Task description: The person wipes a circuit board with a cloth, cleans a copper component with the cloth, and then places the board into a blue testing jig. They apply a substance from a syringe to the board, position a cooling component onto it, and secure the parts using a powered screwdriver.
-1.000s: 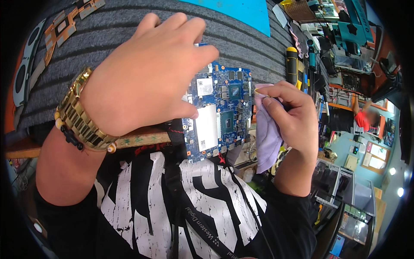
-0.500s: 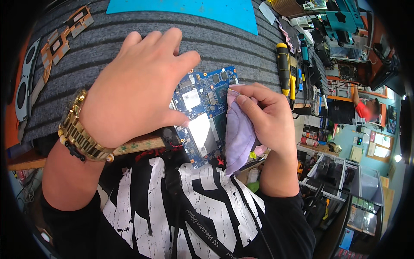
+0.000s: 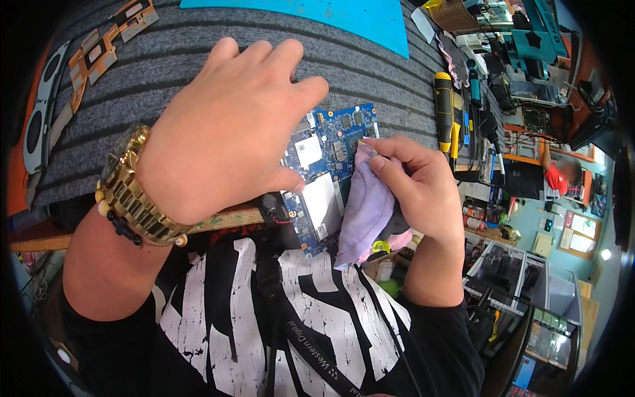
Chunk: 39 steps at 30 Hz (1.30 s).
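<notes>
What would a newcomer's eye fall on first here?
Probably the blue circuit board at the centre, its right side partly hidden by a lilac cloth pinched in the right hand. Next, the gold watch on the left wrist, then the turquoise mat up top.

Single wide fisheye view, taken from the left side of the wearer's head and facing steeply down. The wearer's own shirt fills the bottom, and both forearms rise from the lower edge. The left hand and right hand are close to the lens, large around the middle, with a circuit board between them. The workbench stretches away toward the top. At far right, the room appears small, distant and tipped sideways, with shelves. Straight edges curve near the dark, rounded border.
</notes>
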Available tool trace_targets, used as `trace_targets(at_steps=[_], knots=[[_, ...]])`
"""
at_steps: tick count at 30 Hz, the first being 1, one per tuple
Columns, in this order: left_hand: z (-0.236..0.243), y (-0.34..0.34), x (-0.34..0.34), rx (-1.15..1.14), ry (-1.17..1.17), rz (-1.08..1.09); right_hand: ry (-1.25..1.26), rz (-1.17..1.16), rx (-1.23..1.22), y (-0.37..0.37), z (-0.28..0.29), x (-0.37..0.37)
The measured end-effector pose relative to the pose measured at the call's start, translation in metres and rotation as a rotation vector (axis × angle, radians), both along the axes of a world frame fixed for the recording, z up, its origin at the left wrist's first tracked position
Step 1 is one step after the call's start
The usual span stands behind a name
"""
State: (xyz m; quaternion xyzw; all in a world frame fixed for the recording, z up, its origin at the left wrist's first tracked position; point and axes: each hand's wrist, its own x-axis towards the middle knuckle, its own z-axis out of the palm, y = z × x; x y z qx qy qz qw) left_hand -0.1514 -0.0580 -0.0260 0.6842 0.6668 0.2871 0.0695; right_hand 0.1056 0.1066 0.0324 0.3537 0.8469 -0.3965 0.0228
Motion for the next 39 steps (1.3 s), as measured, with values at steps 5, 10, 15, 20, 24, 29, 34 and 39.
trace_targets(at_steps=[5, 10, 15, 20, 24, 29, 34, 39], knots=[[-0.001, 0.000, 0.000, 0.001, 0.003, -0.003, 0.038, -0.048, -0.053, 0.001, -0.003, 0.001], [-0.001, 0.000, -0.001, -0.010, 0.009, -0.001, 0.000, -0.099, -0.084, 0.000, 0.001, 0.001], [-0.001, 0.000, 0.000, -0.005, 0.017, 0.002, 0.033, -0.083, -0.134, 0.003, -0.002, 0.000], [0.000, 0.001, 0.000, -0.007, 0.018, 0.002, 0.016, -0.108, -0.128, 0.003, -0.003, 0.001], [0.001, 0.000, -0.001, -0.033, 0.015, -0.001, 0.119, -0.258, -0.284, 0.002, 0.001, 0.008], [0.001, 0.000, -0.001, -0.026, 0.007, -0.005, 0.127, -0.210, -0.252, 0.008, 0.001, 0.005], [0.001, 0.001, 0.000, 0.007, 0.022, -0.003, 0.129, -0.201, -0.224, 0.006, -0.007, 0.001], [-0.001, 0.000, 0.000, -0.013, 0.008, 0.001, 0.039, -0.183, -0.205, 0.003, -0.004, -0.002]])
